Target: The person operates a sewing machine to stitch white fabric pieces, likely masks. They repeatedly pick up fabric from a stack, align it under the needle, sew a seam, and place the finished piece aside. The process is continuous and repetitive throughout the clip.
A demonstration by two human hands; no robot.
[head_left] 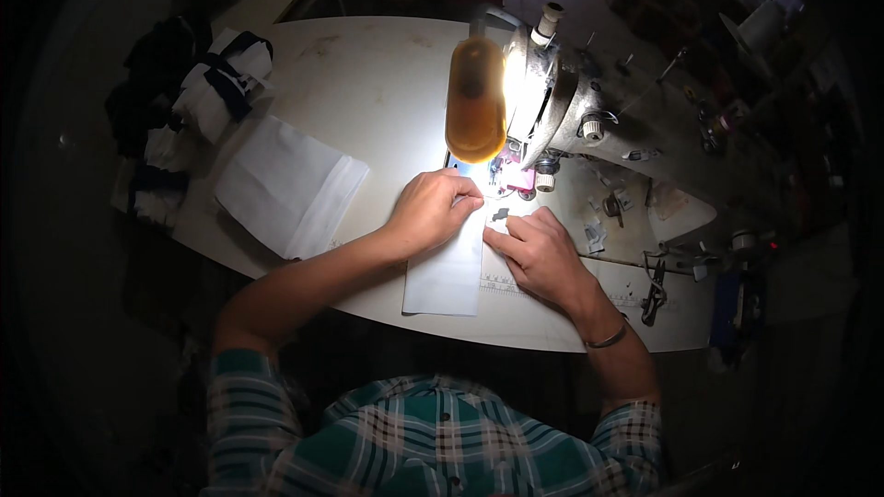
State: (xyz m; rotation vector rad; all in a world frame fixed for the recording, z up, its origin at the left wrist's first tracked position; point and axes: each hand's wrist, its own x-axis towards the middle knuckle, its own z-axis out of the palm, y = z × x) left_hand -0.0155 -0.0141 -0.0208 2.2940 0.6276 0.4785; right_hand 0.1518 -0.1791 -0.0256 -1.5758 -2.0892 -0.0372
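A white cloth strip lies under the needle area of a sewing machine, its lower end toward me on the table. My left hand rests on the strip's upper left, thumb and fingers pinched together on the cloth close to the presser foot. On the other side, my right hand is closed, with curled fingers, and its fingertips meet the strip's right edge. A small dark scrap sits by those fingers. The machine and lamp partly hide the needle.
An amber lamp cover hangs above the sewing spot. Folded white cloth lies at left, with a black-and-white cloth pile behind it. Thread snips lie at right on the pale table. A printed ruler runs along the front.
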